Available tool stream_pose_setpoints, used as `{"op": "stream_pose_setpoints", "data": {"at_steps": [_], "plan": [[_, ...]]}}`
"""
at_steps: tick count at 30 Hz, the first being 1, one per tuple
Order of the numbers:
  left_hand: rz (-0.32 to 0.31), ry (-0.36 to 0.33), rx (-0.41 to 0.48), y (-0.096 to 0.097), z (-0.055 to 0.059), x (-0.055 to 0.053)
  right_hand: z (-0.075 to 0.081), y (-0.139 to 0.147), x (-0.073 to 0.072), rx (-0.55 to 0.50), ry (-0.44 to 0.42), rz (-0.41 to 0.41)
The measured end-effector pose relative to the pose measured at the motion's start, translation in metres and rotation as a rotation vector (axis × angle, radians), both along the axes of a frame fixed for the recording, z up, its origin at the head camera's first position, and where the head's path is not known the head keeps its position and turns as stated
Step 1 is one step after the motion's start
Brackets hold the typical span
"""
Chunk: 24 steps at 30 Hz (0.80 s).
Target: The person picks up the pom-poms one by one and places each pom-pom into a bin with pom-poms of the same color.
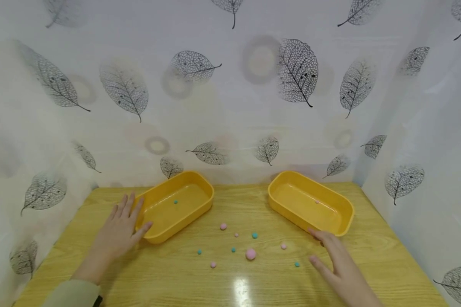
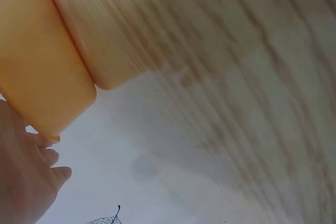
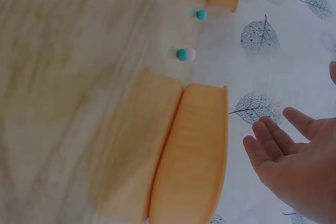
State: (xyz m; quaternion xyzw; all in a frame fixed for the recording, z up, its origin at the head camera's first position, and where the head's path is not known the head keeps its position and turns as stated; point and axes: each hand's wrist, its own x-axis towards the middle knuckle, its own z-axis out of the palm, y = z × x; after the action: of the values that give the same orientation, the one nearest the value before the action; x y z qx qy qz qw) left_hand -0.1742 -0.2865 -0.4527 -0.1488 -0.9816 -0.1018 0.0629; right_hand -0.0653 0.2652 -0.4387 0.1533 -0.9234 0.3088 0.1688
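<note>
Two yellow trays stand angled on the wooden table. At the left end of the left tray [image 1: 186,213] lies my left hand [image 1: 119,228], fingers spread and straight, touching or very near its rim. A small teal ball [image 1: 176,201] is inside that tray. My right hand [image 1: 339,266] hovers by the front side of the right tray [image 1: 301,204], fingers loosely extended, holding nothing. That tray contains a small pink ball [image 1: 317,201]. Between the hands lie several loose pink and teal balls, among them a larger pink ball [image 1: 251,254] and a teal ball [image 1: 297,264] nearest the right hand.
A pale curtain [image 1: 230,111] with a leaf print hangs behind the table and along both sides. The wooden table [image 1: 169,281] reflects a bright light near its front. Both trays stand close to the table's back edge.
</note>
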Motion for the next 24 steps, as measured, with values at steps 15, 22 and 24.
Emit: {"op": "stream_pose_setpoints", "data": {"at_steps": [15,22,24], "plan": [[0.003,-0.014,-0.009,0.000,-0.002,-0.001,-0.026,0.015,-0.022,-0.260,-0.375,0.110],[0.003,-0.030,-0.003,0.001,-0.003,-0.001,-0.042,0.020,-0.028,-0.240,-0.427,0.205],[0.002,-0.024,-0.005,0.001,-0.002,-0.001,-0.044,0.020,-0.030,-0.212,-0.385,0.208]]}}
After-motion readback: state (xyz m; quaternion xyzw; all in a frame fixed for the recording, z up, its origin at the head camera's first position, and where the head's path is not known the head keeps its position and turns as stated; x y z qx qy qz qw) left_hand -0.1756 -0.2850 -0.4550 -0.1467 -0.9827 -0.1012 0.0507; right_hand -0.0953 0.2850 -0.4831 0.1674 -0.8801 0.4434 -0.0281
